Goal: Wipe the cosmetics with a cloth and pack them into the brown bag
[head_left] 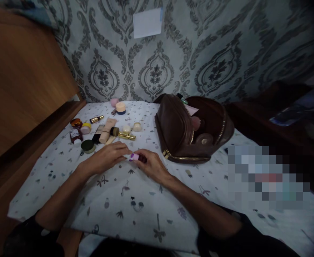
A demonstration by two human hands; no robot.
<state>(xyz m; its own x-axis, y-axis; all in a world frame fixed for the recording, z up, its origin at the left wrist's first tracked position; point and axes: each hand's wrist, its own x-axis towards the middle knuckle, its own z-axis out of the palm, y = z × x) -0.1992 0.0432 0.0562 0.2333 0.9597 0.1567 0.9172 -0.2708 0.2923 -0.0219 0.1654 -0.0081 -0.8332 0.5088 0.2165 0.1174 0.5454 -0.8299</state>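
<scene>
Between my two hands, low over the patterned cloth, is a small purple and white item (134,157); its kind is too small to make out. The fingers of my right hand (149,165) pinch its right end. On its left end rest the closed fingertips of my left hand (110,157). Just beyond my hands lie a gold tube (126,136), a beige squeeze tube (108,130) and two small cream-coloured round items (137,126). A dark green round tin (88,146) sits left of my left hand. To the right, a brown leather bag (173,125) stands unzipped with things inside.
More cosmetics stand at the left: a dark red bottle (76,136), a yellow-lidded jar (86,128) and a peach-lidded jar (120,107). A wooden cabinet (25,78) borders the left side. Behind is a patterned wall (157,71). A blurred-out patch (266,178) covers something at right.
</scene>
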